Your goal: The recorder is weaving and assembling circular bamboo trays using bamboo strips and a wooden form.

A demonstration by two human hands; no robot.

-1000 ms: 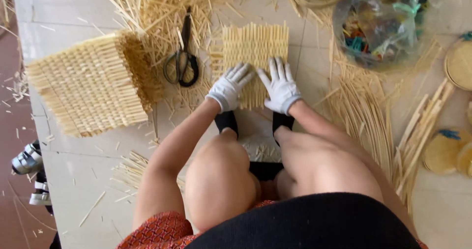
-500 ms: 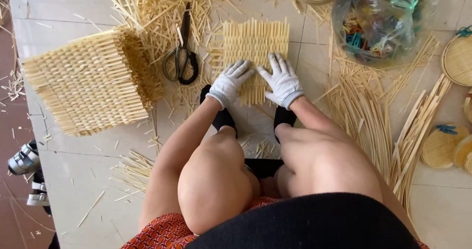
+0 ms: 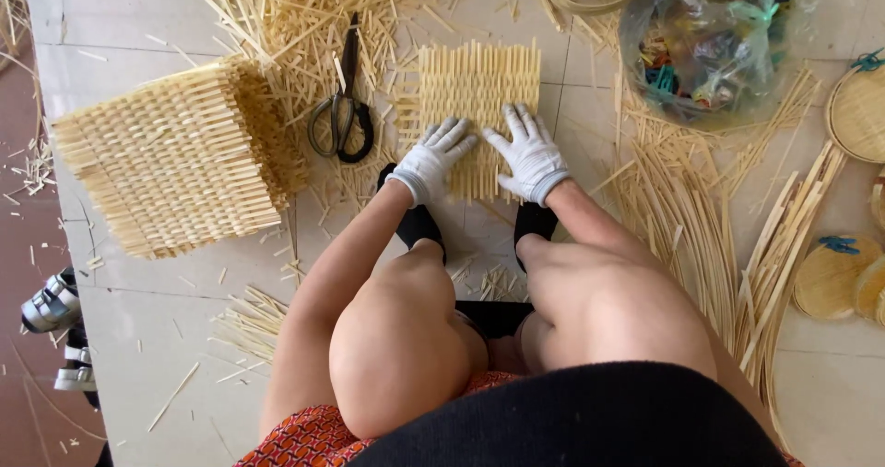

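The small woven straw mat (image 3: 479, 98) lies flat on the tiled floor (image 3: 138, 338), directly ahead of the knees. The gloved left hand (image 3: 431, 161) and right hand (image 3: 529, 153) press its near edge, fingers spread flat, gripping nothing.

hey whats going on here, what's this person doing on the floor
A person sits on a tiled floor weaving thin bamboo strips. Both hands wear white gloves: the left hand and right hand press flat on the near edge of a small woven mat lying in front of them. Black scissors lie just left of the mat, untouched. A stack of finished woven mats sits further left, loose strips lie scattered around, and a clear plastic bag of colourful bits sits at upper right.
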